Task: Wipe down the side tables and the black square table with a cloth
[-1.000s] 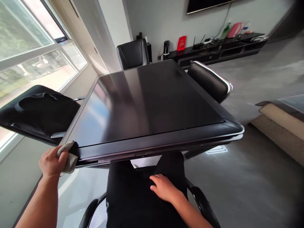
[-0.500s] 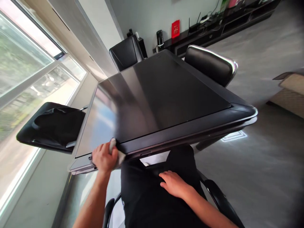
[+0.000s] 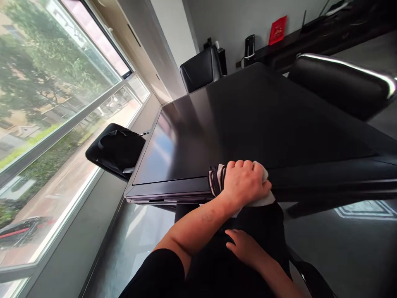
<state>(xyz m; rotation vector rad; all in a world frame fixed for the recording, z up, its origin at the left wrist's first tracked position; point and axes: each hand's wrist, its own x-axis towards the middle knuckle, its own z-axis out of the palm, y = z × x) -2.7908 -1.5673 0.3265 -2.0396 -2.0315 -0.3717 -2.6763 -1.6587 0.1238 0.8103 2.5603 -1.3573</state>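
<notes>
My left hand is closed over a bunched cloth at the near edge of a black table. Pale cloth sticks out beside the fingers and hangs over the edge, while a dark-and-white striped part shows to the left of the hand. The tabletop is smooth and reflects the window light. Lower down, my right hand rests on my dark-clothed lap with its fingers stretched out and nothing in them.
Black chairs stand around the table: one at the left, one at the far end, one at the right. A large window runs along the left. Behind, a red packet and a black kettle-like appliance stand by a low cabinet.
My left hand has slid the cloth rightward along the table's near edge, from the left corner toward the middle. The view has turned left. My right hand remains on my lap.
</notes>
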